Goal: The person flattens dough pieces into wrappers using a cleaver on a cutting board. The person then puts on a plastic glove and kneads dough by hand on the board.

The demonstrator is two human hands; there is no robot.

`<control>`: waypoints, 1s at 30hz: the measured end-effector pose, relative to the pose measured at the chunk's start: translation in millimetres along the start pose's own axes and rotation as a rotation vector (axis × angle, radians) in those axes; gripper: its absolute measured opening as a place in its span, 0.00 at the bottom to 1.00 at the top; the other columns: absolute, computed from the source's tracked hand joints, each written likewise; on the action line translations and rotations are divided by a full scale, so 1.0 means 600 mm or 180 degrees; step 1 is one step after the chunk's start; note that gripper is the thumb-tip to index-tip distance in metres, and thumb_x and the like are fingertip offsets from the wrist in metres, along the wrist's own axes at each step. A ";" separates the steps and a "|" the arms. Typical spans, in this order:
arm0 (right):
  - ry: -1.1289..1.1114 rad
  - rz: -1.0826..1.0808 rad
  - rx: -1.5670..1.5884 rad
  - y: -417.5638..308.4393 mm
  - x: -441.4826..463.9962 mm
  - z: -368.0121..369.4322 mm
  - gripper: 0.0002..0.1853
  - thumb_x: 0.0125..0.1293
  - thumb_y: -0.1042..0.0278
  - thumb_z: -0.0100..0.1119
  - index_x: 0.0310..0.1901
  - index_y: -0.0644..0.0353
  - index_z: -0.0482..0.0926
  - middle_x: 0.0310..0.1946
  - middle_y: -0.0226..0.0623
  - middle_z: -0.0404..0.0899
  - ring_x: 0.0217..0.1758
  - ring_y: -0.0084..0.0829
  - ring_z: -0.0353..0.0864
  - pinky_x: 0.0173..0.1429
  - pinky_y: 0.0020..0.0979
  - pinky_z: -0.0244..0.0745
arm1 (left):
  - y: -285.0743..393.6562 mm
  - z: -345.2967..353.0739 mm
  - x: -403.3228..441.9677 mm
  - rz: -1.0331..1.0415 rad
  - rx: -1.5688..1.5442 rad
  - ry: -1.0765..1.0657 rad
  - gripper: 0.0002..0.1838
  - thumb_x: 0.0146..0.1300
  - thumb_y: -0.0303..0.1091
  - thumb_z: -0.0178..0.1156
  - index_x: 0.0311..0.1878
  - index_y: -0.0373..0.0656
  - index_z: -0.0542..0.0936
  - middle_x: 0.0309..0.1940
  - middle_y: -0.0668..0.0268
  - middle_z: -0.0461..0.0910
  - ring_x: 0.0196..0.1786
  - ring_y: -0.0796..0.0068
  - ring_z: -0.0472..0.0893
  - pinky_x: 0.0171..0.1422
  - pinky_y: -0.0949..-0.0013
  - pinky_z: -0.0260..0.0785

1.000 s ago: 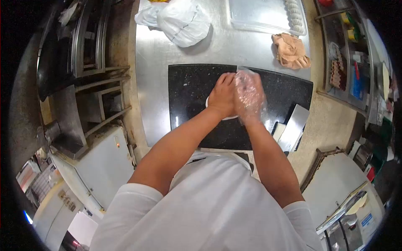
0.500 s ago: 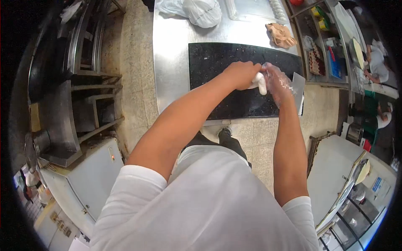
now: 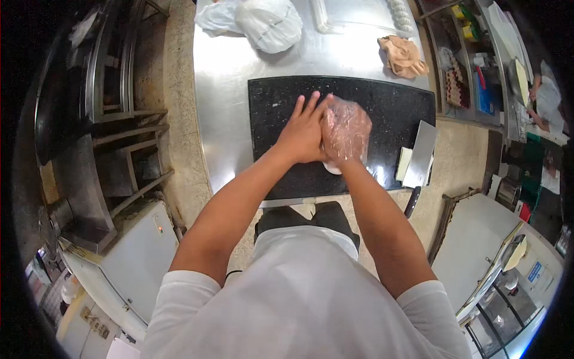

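Note:
A white piece of dough [image 3: 332,168] lies on the black board [image 3: 287,179], mostly hidden under my hands; only its near end shows. My left hand [image 3: 304,133] is bare, with its fingers stretched out and spread, its inner side touching my right hand. My right hand [image 3: 348,128], in a clear plastic glove, is cupped over the dough and presses it against the board. To the right, a cleaver [image 3: 421,154] with a black handle rests across the board's edge, next to a flat pale block [image 3: 404,164].
On the steel table [image 3: 224,107] stand a white plastic bag [image 3: 269,25], a clear tray [image 3: 353,27] and a row of white twisted pieces [image 3: 400,17]. A crumpled brown cloth [image 3: 403,57] lies at the back right. Shelves [image 3: 478,90] and another person [image 3: 547,96] are at the far right.
Both hands have come down nearer my body and to the left. The dough, held up between them before, is now under them on the board. My left fingers have spread out.

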State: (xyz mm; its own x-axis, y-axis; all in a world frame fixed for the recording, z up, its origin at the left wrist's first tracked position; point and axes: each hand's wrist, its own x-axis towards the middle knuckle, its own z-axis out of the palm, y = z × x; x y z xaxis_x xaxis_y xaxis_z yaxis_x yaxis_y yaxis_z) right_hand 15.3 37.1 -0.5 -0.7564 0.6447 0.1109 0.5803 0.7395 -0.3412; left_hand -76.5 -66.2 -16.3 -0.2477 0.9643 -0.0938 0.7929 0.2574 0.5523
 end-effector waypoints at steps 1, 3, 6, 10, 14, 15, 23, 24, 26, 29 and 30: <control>-0.0046 -0.0050 0.0021 0.012 0.011 0.007 0.18 0.72 0.54 0.53 0.55 0.52 0.83 0.52 0.41 0.81 0.58 0.45 0.78 0.65 0.49 0.68 | 0.004 -0.004 0.011 -0.0113 -0.0100 0.0084 0.53 0.45 0.57 0.74 0.75 0.45 0.68 0.82 0.56 0.50 0.83 0.44 0.46 0.86 0.41 0.33; 0.0042 -0.0130 -0.0244 0.037 0.037 0.028 0.18 0.71 0.54 0.53 0.55 0.52 0.83 0.51 0.41 0.81 0.58 0.45 0.78 0.65 0.49 0.68 | 0.005 -0.006 0.039 -0.0226 -0.0060 0.0063 0.55 0.43 0.57 0.75 0.76 0.46 0.67 0.82 0.56 0.49 0.83 0.46 0.47 0.85 0.41 0.34; -0.0196 -0.0335 0.0056 0.052 0.069 0.023 0.24 0.76 0.48 0.43 0.53 0.53 0.84 0.57 0.40 0.80 0.64 0.43 0.74 0.72 0.47 0.62 | 0.015 0.002 0.057 -0.0494 -0.0005 0.0354 0.58 0.42 0.56 0.76 0.77 0.46 0.63 0.82 0.54 0.51 0.83 0.46 0.50 0.84 0.39 0.38; -0.1114 -0.0399 0.0195 0.045 0.080 -0.009 0.25 0.77 0.47 0.42 0.47 0.57 0.84 0.42 0.46 0.85 0.53 0.48 0.82 0.63 0.45 0.73 | 0.034 0.026 0.035 -0.0589 0.0134 0.0559 0.49 0.47 0.51 0.75 0.73 0.44 0.69 0.78 0.51 0.58 0.81 0.44 0.53 0.84 0.42 0.43; -0.1076 -0.0158 0.2153 0.088 0.028 -0.017 0.25 0.79 0.47 0.45 0.50 0.61 0.83 0.45 0.43 0.86 0.51 0.40 0.84 0.57 0.40 0.76 | 0.082 -0.009 0.016 -0.0440 -0.0384 0.0386 0.35 0.53 0.48 0.71 0.61 0.39 0.78 0.62 0.46 0.75 0.66 0.43 0.73 0.71 0.48 0.66; -0.1087 -0.0202 0.2164 0.100 0.013 -0.030 0.25 0.79 0.47 0.45 0.50 0.61 0.83 0.45 0.43 0.86 0.51 0.40 0.84 0.57 0.40 0.76 | 0.112 -0.031 0.012 -0.0731 -0.0544 -0.0005 0.29 0.54 0.47 0.71 0.56 0.39 0.80 0.54 0.46 0.81 0.58 0.45 0.80 0.65 0.54 0.73; 0.0152 -0.0156 0.2821 0.175 -0.110 -0.033 0.15 0.79 0.61 0.50 0.55 0.64 0.77 0.49 0.42 0.77 0.54 0.39 0.77 0.61 0.38 0.71 | 0.211 0.117 0.009 -0.0352 0.1080 0.0910 0.28 0.57 0.42 0.60 0.59 0.38 0.77 0.62 0.52 0.76 0.69 0.52 0.70 0.77 0.50 0.59; 0.0252 -0.0248 0.2659 0.161 -0.125 -0.046 0.15 0.75 0.62 0.54 0.55 0.63 0.76 0.52 0.50 0.75 0.55 0.47 0.76 0.61 0.42 0.70 | 0.214 0.121 0.008 -0.0358 0.1060 0.0874 0.28 0.57 0.42 0.60 0.59 0.38 0.77 0.62 0.52 0.76 0.69 0.52 0.70 0.77 0.50 0.59; 0.0205 -0.0180 0.2558 0.155 -0.117 -0.033 0.17 0.72 0.61 0.57 0.55 0.62 0.77 0.50 0.49 0.74 0.54 0.48 0.76 0.60 0.44 0.70 | 0.211 0.128 0.013 -0.0437 0.1301 0.0618 0.30 0.55 0.44 0.62 0.60 0.39 0.78 0.61 0.54 0.75 0.69 0.54 0.70 0.80 0.49 0.54; -0.0015 -0.0122 0.2526 0.150 -0.074 -0.024 0.19 0.67 0.60 0.61 0.55 0.61 0.78 0.45 0.47 0.73 0.51 0.50 0.75 0.58 0.48 0.69 | 0.181 0.113 0.040 -0.0619 0.0995 0.0626 0.28 0.53 0.44 0.63 0.56 0.41 0.80 0.58 0.55 0.76 0.65 0.54 0.72 0.77 0.53 0.59; 0.0062 -0.0236 0.2230 0.148 -0.062 -0.019 0.19 0.66 0.60 0.62 0.55 0.60 0.78 0.44 0.47 0.73 0.50 0.51 0.75 0.57 0.49 0.69 | 0.173 0.109 0.045 -0.0607 0.0954 0.0589 0.28 0.53 0.44 0.63 0.56 0.41 0.80 0.58 0.55 0.76 0.65 0.54 0.72 0.77 0.53 0.59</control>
State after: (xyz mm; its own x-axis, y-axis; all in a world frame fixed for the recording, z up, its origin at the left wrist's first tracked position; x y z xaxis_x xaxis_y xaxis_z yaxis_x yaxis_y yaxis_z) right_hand 98.8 81.0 -24.3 -0.7770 0.6057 0.1715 0.1915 0.4870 -0.8521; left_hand 35.8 -9.4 -15.6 -0.4806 0.8769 -0.0054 0.8435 0.4640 0.2705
